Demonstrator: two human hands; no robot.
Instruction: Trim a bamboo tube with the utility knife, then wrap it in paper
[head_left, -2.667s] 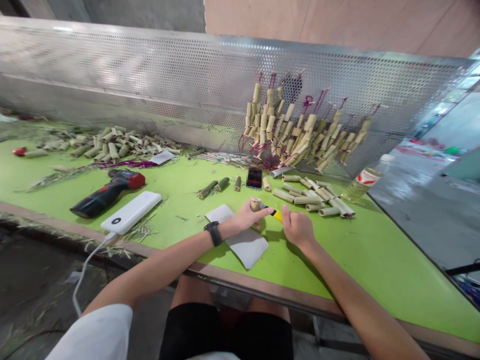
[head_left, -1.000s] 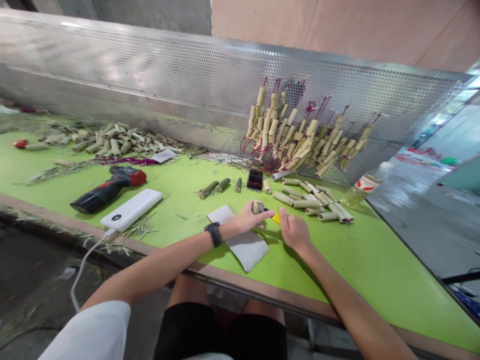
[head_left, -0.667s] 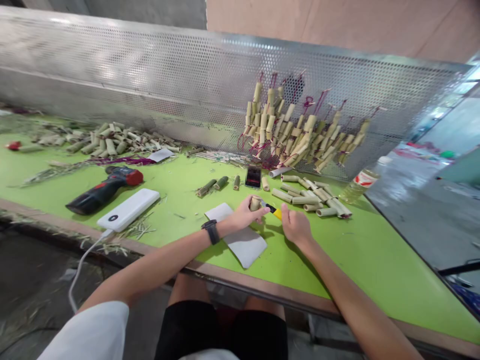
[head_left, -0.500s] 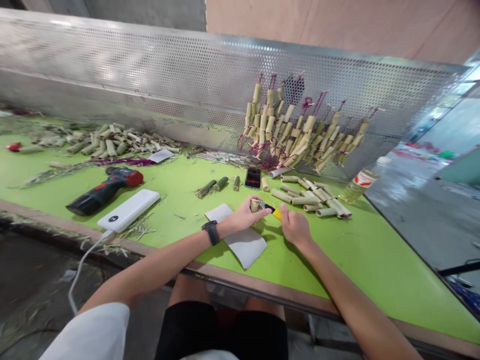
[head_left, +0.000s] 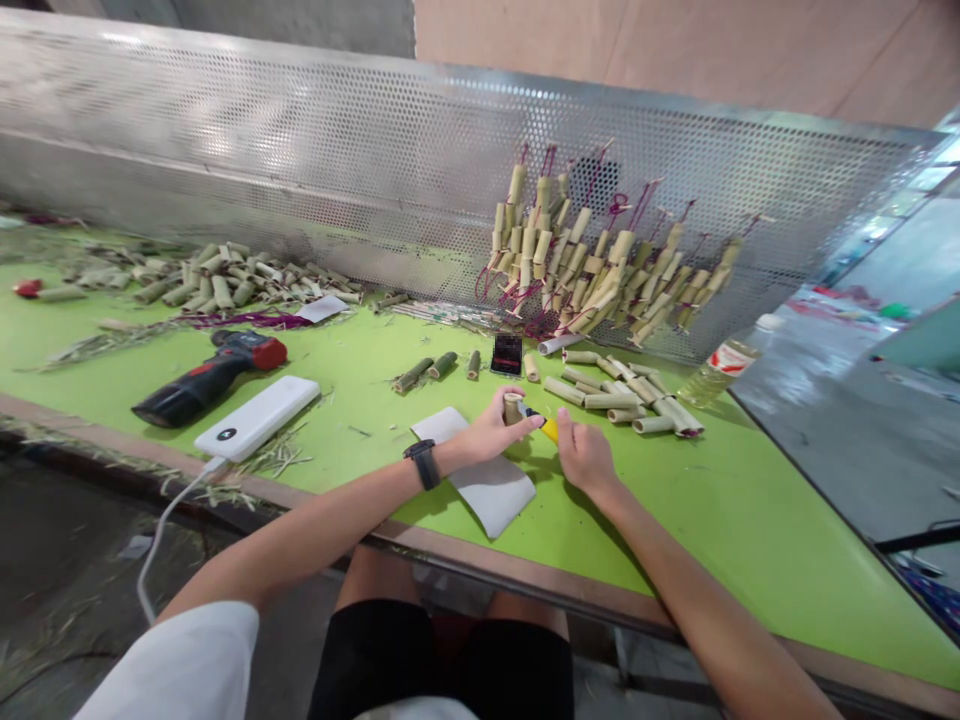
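My left hand (head_left: 491,430) is closed around a short bamboo tube (head_left: 513,408), its open end tilted up. In my right hand (head_left: 588,455) is a yellow-handled utility knife (head_left: 550,428); its blade end meets the side of the tube beside my left thumb. Beneath my left hand lies a sheet of white paper (head_left: 495,495) on the green table. Just beyond the hands are a small dark-screened device (head_left: 507,354) and a loose bamboo piece (head_left: 532,368). A group of cut bamboo tubes (head_left: 615,400) lies to the right of them.
A cordless drill (head_left: 214,375) and a white power bank (head_left: 259,420) with a cable lie left. Behind them is a bamboo heap (head_left: 217,280). Strung bamboo pieces (head_left: 592,255) lean on a perforated metal panel (head_left: 360,150). A bottle (head_left: 727,362) stands near the right edge.
My right hand has shifted slightly left with the knife, toward the tube. The tube stands a little more upright in my left hand.
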